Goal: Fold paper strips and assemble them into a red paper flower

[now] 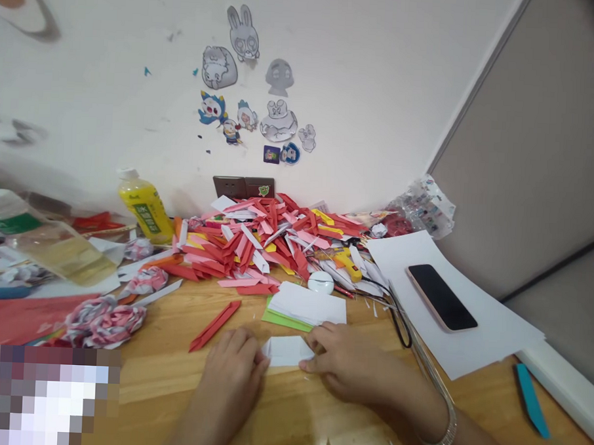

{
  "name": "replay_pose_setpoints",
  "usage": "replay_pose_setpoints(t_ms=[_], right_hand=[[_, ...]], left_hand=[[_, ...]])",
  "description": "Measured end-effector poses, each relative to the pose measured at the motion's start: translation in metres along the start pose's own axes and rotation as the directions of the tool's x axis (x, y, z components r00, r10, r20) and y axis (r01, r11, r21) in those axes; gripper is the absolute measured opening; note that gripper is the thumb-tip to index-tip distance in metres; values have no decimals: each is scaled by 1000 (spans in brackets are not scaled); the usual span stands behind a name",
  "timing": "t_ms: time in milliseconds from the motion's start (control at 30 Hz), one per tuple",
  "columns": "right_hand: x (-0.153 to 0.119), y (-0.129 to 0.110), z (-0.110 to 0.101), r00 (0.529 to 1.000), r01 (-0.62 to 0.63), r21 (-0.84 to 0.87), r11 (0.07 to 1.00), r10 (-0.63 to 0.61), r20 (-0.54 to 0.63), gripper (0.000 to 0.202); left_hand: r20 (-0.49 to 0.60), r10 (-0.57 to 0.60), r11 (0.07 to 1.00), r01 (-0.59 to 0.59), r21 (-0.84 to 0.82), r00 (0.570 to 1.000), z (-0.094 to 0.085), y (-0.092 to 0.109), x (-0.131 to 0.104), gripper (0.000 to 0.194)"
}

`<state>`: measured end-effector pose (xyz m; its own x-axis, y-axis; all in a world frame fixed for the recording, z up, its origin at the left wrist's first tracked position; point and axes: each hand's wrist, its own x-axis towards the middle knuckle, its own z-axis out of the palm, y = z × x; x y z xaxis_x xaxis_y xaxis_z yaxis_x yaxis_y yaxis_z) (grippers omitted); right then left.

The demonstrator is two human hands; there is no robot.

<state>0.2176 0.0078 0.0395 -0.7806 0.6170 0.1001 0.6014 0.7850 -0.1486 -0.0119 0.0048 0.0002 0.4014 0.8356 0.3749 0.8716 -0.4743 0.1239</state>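
A small piece of white paper [285,350] with folded ends lies on the wooden table in front of me. My left hand [238,359] is closed at its left end, with fingers bent against the edge. At the right end my right hand [343,359] pinches the paper between thumb and fingers. Just behind it sits a stack of white paper sheets [313,305] on top of green paper [285,318]. One folded red paper strip [215,325] rests left of the stack, close to my left hand.
A heap of folded paper pieces [257,240] spreads along the wall. Beside it are a yellow glue gun [347,263] and white mouse-like object [320,282]. A phone [441,298] lies on white sheets at right. Two bottles, one yellow-labelled [144,209], occupy the left.
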Motion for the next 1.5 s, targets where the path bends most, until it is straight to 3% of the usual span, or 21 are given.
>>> replay_pose_setpoints(t_ms=[67,167,267,367,467,600,800,867,933,1167,1300,1400,1500], right_hand=[[0,-1,3,1000,-3,0,1000,3,-14,21],[1,-3,5,999,-29,3,1000,29,-33,22],[1,-4,4,999,-47,24,999,48,-22,22],[1,-4,1,999,-50,49,998,49,6,20],[1,-5,1,998,-55,60,997,55,2,19],[2,-6,2,998,-55,48,997,55,9,18],[1,-1,-1,998,-49,113,992,45,40,21],[0,3,-4,998,-36,152,988,27,61,25],[-1,7,-5,997,-35,187,982,21,75,26],[-3,7,-4,996,-51,152,987,39,77,23],[0,3,-3,996,-57,93,994,50,70,25],[-1,3,-3,997,-54,115,992,47,64,22],[-2,6,-2,996,-48,139,989,37,82,20]], left_hand=[[-49,38,997,-35,64,998,-3,3,-5,17],[-113,189,970,-167,179,976,-8,12,-17,24],[-224,419,897,-364,250,880,-1,26,-32,26],[-315,311,941,-244,235,896,17,37,-45,33],[-261,293,941,-231,246,920,33,41,-51,31],[-246,276,946,-219,238,929,40,41,-53,28],[-139,287,921,-233,313,948,30,34,-52,33],[-77,387,866,-334,372,919,24,30,-51,37],[-59,410,851,-358,385,910,20,26,-51,37],[-32,350,883,-318,344,936,19,31,-53,36],[55,310,908,-313,280,949,18,28,-51,37],[131,318,913,-340,226,939,19,22,-52,41],[141,336,907,-361,220,931,23,15,-55,48]])
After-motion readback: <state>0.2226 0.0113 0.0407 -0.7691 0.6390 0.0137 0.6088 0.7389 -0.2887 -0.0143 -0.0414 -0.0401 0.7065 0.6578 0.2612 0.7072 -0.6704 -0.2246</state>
